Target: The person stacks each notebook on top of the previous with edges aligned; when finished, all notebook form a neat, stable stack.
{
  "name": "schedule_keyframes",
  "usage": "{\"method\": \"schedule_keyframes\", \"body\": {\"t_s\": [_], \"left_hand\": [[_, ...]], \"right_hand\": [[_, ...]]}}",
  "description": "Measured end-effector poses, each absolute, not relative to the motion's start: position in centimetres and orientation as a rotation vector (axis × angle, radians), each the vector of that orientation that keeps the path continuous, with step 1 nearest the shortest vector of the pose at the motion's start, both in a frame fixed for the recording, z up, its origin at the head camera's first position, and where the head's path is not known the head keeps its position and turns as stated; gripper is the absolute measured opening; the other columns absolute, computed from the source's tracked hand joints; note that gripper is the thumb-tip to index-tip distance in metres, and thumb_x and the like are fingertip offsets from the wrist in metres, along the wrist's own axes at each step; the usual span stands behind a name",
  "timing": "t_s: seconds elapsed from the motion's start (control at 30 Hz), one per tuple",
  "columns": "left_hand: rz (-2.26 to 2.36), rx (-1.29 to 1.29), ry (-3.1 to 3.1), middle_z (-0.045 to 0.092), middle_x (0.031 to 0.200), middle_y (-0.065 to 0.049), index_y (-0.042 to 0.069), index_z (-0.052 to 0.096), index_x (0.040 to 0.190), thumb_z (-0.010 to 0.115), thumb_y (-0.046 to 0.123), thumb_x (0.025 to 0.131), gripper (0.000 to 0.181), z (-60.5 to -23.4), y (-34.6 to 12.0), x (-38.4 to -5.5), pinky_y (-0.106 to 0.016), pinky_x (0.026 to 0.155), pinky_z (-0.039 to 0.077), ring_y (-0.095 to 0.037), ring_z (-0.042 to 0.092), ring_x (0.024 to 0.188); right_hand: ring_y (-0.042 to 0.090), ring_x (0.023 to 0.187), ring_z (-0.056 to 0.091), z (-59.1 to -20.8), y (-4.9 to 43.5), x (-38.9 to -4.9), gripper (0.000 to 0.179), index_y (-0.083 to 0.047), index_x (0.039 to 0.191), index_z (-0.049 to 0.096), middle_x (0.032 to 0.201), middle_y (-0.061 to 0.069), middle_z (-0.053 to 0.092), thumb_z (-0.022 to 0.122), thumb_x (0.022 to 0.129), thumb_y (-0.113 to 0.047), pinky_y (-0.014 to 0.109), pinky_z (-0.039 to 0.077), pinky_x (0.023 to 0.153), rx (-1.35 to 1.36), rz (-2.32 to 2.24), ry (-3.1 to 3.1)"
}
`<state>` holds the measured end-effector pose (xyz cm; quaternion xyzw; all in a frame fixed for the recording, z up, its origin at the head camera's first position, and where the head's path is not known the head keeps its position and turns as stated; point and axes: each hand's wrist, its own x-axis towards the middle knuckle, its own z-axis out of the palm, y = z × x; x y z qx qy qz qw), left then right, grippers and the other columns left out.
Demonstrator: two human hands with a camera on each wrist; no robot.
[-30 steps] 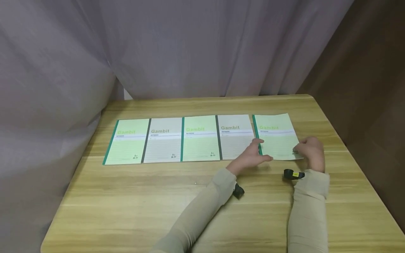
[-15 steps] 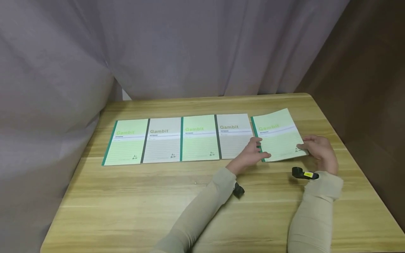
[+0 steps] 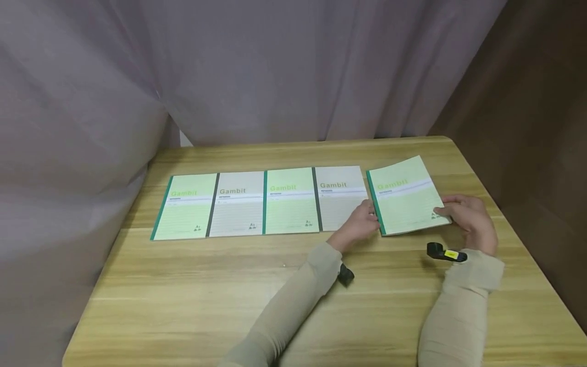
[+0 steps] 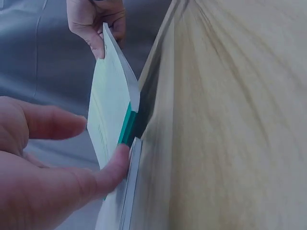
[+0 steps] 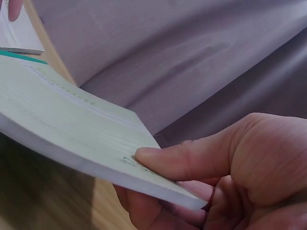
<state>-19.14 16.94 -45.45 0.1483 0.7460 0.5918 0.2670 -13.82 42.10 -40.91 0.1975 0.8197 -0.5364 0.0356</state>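
Observation:
My right hand (image 3: 472, 221) pinches the lower right corner of a pale green notebook (image 3: 405, 199) with a dark green spine. In the right wrist view the thumb (image 5: 180, 158) lies on its cover and the fingers are underneath. That right side is raised off the table, so the notebook tilts. My left hand (image 3: 357, 227) is beside the spine, over the right edge of a grey notebook (image 3: 337, 209). In the left wrist view its thumb (image 4: 112, 172) rests at the green spine, with the index finger (image 4: 57, 123) spread apart from it.
Several notebooks lie flat in a row to the left: a green one (image 3: 183, 211), a grey one (image 3: 236, 209) and another green one (image 3: 291, 204). They stand on a wooden table (image 3: 206, 295). A grey curtain (image 3: 257, 71) hangs behind the table's back edge.
My right hand has moved right and lifted the right side of the green notebook, tilting it. The left hand's fingers have drawn in toward the spine; its arm has hardly moved.

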Motion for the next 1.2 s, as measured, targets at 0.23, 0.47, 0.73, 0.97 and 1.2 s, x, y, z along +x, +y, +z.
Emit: {"method": "schedule_keyframes", "body": {"t_s": [0.23, 0.47, 0.73, 0.97, 1.2], "left_hand": [[1.683, 0.351, 1.965, 0.064, 0.128, -0.016, -0.006, 0.046, 0.142, 0.056, -0.009, 0.092, 0.051, -45.6, 17.2, -19.1, -0.026, 0.088, 0.053, -0.014, 0.062, 0.105], [1.909, 0.255, 1.763, 0.069, 0.099, -0.012, -0.011, 0.053, 0.133, 0.056, -0.02, 0.086, 0.048, -46.4, 17.1, -19.4, -0.031, 0.078, 0.058, -0.017, 0.065, 0.085], [1.938, 0.247, 1.719, 0.068, 0.095, -0.009, -0.009, 0.054, 0.129, 0.056, -0.019, 0.088, 0.042, -46.6, 16.4, -19.8, -0.034, 0.079, 0.059, -0.021, 0.067, 0.085], [1.982, 0.184, 1.698, 0.066, 0.095, -0.008, -0.007, 0.053, 0.13, 0.058, -0.017, 0.088, 0.043, -46.7, 15.9, -20.4, -0.034, 0.079, 0.059, -0.023, 0.067, 0.088], [2.008, 0.121, 1.714, 0.069, 0.101, -0.011, -0.005, 0.052, 0.134, 0.06, -0.018, 0.085, 0.051, -46.7, 14.6, -20.9, -0.038, 0.082, 0.058, -0.024, 0.067, 0.093]], "right_hand": [[0.005, 0.073, 0.05, -39.6, 41.5, -13.4, 0.025, -0.005, 0.117, 0.054, 0.079, -0.016, 0.055, 0.065, 0.097, -0.014, 0.022, 0.046, 0.066, 0.613, -1.661, 2.527], [0.006, 0.076, 0.051, -39.2, 40.9, -13.5, 0.038, 0.002, 0.125, 0.05, 0.081, -0.017, 0.056, 0.065, 0.098, -0.019, 0.025, 0.045, 0.066, 0.593, -1.571, 2.553], [0.009, 0.082, 0.05, -39.1, 40.2, -14.0, 0.054, 0.011, 0.137, 0.046, 0.096, -0.008, 0.055, 0.064, 0.097, -0.021, 0.027, 0.046, 0.067, 0.539, -1.428, 2.654], [0.008, 0.079, 0.054, -38.8, 38.8, -14.6, 0.053, 0.015, 0.136, 0.047, 0.106, 0.008, 0.057, 0.063, 0.097, -0.017, 0.027, 0.05, 0.066, 0.497, -1.378, 2.722], [0.01, 0.083, 0.054, -38.5, 37.3, -15.1, 0.052, 0.015, 0.136, 0.046, 0.117, 0.019, 0.054, 0.061, 0.099, -0.019, 0.028, 0.05, 0.068, 0.461, -1.376, 2.729]]}}
